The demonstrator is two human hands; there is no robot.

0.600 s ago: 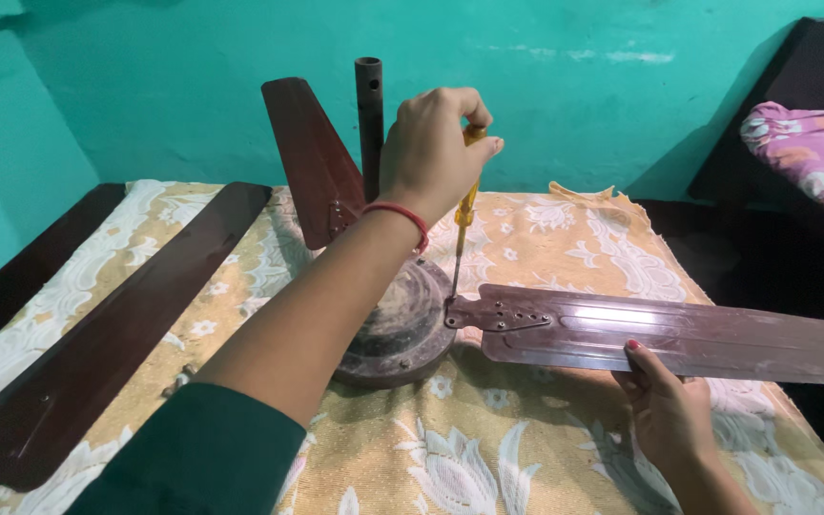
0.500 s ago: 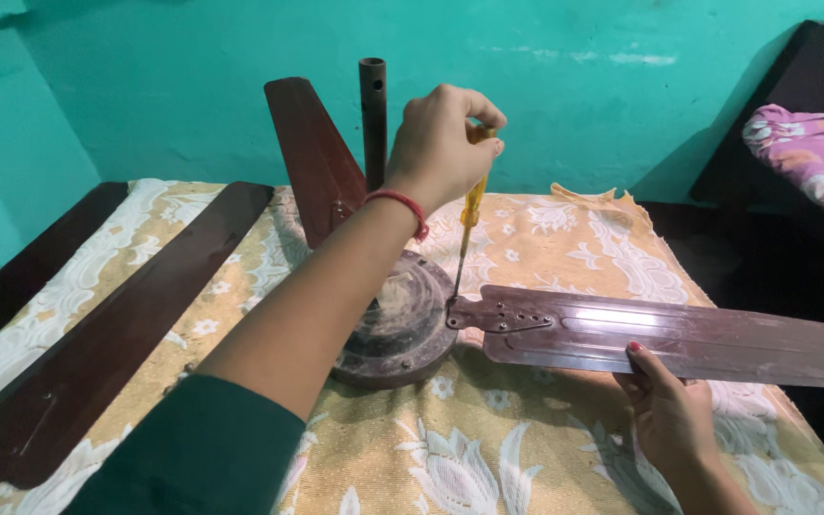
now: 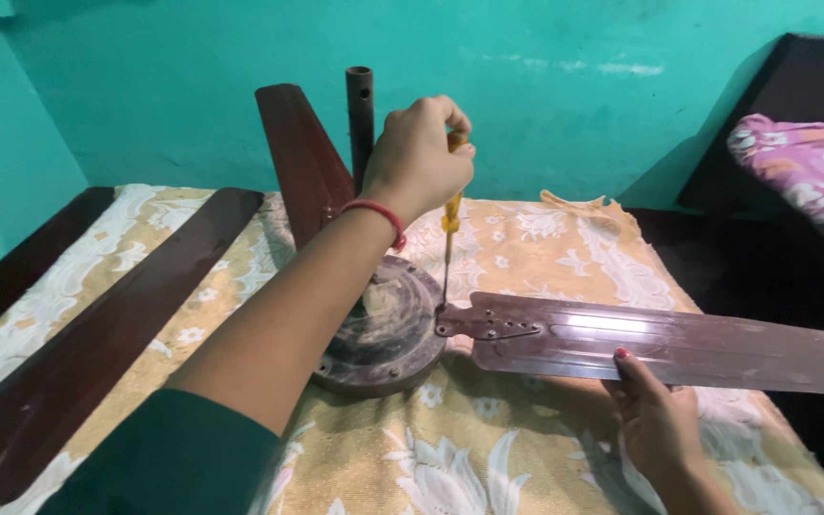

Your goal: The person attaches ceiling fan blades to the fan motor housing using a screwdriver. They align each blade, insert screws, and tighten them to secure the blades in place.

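Observation:
My left hand [image 3: 417,153], with a red bangle at the wrist, is closed on top of a yellow-handled screwdriver [image 3: 451,217] held upright. Its tip rests on the metal bracket where a brown fan blade [image 3: 669,343] meets the round motor hub [image 3: 383,334] of a ceiling fan. The fan lies on a yellow floral cloth [image 3: 545,248]. My right hand [image 3: 655,415] grips the near edge of that blade from below, thumb on top. The fan's dark rod [image 3: 360,110] stands up behind my left hand.
A second blade [image 3: 97,324] stretches toward the lower left and a third [image 3: 302,157] points back toward the teal wall [image 3: 574,105]. A pink patterned fabric [image 3: 808,172] lies on dark furniture at the right. A dark wooden edge [image 3: 11,277] borders the cloth on the left.
My left hand has shifted slightly left on the screwdriver handle while the tip stays at the bracket. My right hand and the blade have not moved.

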